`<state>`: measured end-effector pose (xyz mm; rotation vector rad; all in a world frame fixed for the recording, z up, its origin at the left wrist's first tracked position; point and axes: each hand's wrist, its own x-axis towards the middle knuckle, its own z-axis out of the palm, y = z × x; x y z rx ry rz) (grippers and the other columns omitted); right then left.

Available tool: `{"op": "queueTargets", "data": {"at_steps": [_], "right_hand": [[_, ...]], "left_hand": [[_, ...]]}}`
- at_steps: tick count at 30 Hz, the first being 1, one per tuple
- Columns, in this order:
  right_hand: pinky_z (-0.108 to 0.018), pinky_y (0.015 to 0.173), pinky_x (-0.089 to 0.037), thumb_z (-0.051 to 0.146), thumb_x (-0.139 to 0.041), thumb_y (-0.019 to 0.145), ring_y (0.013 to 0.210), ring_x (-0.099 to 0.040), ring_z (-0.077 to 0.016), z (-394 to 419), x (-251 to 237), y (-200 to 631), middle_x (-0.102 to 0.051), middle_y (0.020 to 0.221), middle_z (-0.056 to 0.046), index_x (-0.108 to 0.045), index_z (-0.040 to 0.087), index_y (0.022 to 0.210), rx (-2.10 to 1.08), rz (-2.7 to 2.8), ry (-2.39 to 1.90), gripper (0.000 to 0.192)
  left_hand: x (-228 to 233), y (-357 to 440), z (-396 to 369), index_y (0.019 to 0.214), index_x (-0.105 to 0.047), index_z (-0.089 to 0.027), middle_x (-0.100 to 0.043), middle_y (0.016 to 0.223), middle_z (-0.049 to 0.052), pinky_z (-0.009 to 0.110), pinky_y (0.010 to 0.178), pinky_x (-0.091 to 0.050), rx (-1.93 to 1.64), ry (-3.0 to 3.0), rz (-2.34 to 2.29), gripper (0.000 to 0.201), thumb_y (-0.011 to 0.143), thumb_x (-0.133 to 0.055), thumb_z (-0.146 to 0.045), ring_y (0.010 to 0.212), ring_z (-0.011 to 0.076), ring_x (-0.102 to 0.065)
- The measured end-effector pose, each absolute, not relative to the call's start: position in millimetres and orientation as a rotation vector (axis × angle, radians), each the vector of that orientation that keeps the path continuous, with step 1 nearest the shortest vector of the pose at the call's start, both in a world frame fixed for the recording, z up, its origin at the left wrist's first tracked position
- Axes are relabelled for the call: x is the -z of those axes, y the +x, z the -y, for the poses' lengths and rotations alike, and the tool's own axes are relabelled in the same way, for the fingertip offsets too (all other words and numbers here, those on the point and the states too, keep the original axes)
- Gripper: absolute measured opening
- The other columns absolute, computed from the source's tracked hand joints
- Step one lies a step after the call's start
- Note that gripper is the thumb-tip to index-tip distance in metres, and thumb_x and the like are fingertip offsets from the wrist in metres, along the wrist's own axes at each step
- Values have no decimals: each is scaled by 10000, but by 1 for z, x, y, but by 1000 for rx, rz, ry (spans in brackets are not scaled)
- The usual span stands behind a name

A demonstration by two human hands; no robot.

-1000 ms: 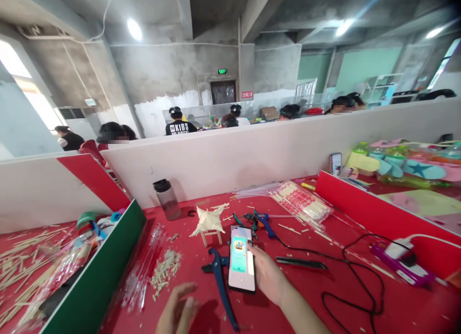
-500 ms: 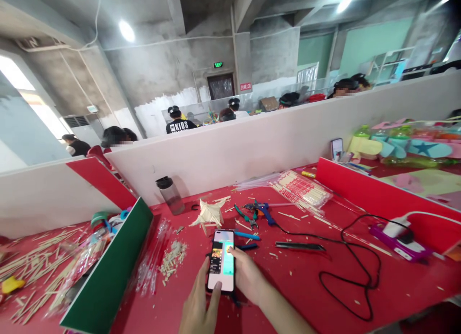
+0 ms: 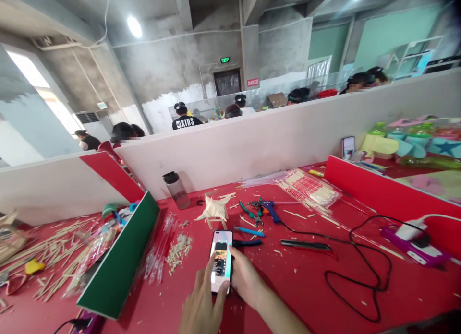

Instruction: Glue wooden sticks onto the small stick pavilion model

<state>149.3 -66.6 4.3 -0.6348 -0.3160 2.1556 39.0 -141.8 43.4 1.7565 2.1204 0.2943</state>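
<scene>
A smartphone (image 3: 220,264) with a lit screen is held over the red table in front of me. My right hand (image 3: 247,279) is closed on its right side, the thumb at the screen's edge. Over the lower left of the phone lies my left hand (image 3: 205,295), fingers apart, with the index finger and thumb on the screen. Just beyond the phone stands a small model made of wooden sticks (image 3: 215,210). A blue pen-like tool (image 3: 249,232) and a dark tool (image 3: 248,243) lie close by to the right.
A glue gun (image 3: 270,210), green-handled pliers (image 3: 252,211) and a black cutter-like tool (image 3: 306,245) lie to the right. Farther off are bundled sticks (image 3: 309,187) and a power strip (image 3: 414,245). Left are a bottle (image 3: 176,190), wood scraps (image 3: 179,252) and a green divider (image 3: 118,262).
My left index finger has moved from the phone's left edge onto the screen. The displayed pages have shifted sideways. The view has turned slightly left.
</scene>
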Motion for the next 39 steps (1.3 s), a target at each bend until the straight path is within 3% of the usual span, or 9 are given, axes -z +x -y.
{"op": "queueTargets", "data": {"at_steps": [4,8,14,17,21,26,29,34,39], "right_hand": [[-363,793,-526,535,-652,852,935,-711,-282,75,-7,141,-749,1043,-110,-624,153,1166,-2188,390,-581,495],[-391,833,-517,612,-697,782,975,-696,-297,84,-10,127,-749,1030,-111,-625,165,1187,-2203,554,-506,608],[-373,846,-501,684,-702,756,1018,-687,-262,84,-10,128,-725,1108,-100,-588,216,1236,-2250,868,-552,680],[-384,855,-503,683,-714,755,1019,-687,-247,79,-12,149,-682,1197,-103,-507,263,1327,-2107,1093,-658,739],[-378,847,-509,668,-673,801,919,-703,-217,68,-15,187,-686,1132,-101,-525,232,1255,-1976,1203,-674,647],[-343,789,-510,628,-658,825,870,-684,-196,52,-12,222,-694,1065,-82,-546,229,1183,-1808,1207,-803,548],[-305,706,-502,620,-628,842,837,-670,-184,44,-8,232,-693,1050,-67,-551,239,1160,-1736,1232,-880,501],[-263,607,-472,608,-612,843,779,-648,-170,34,0,239,-685,1023,-58,-558,234,1118,-1687,1294,-936,467],[-265,606,-460,556,-612,855,725,-626,-157,27,13,241,-678,931,-53,-578,205,1059,-1529,1302,-957,408]], "left_hand": [[-41,37,142,1594,-134,-203,-463,1522,166,318,912,-485,-379,1698,-2195,702,982,-370,-453,1295,290,-560],[-39,31,141,1594,-88,-182,-482,1476,216,413,907,-485,-320,1678,-2250,749,971,-390,-467,1249,362,-584],[-45,2,153,1576,-145,-187,-474,1500,201,415,862,-497,-255,1601,-2400,720,948,-422,-405,1193,358,-626],[-42,-26,168,1569,-153,-136,-541,1433,214,446,892,-491,-167,1557,-2490,744,941,-417,-435,1188,368,-626],[-26,-59,192,1516,-268,-46,-631,1289,237,464,955,-471,-52,1572,-2595,720,914,-440,-401,1176,361,-627],[-8,-68,213,1430,-462,-200,-667,1244,180,459,954,-480,-46,1735,-2634,608,846,-557,-336,1115,359,-652],[-3,-63,210,1389,-515,-201,-666,1229,189,488,950,-478,-51,1861,-2653,555,845,-553,-302,1095,371,-646],[-3,-62,200,1437,-474,-166,-647,1268,209,476,925,-502,-212,1908,-2665,596,865,-536,-322,1079,360,-647],[-17,-77,214,1545,-320,-281,-700,1219,78,397,871,-566,-385,1792,-2552,684,880,-477,-305,1043,295,-676]]}}
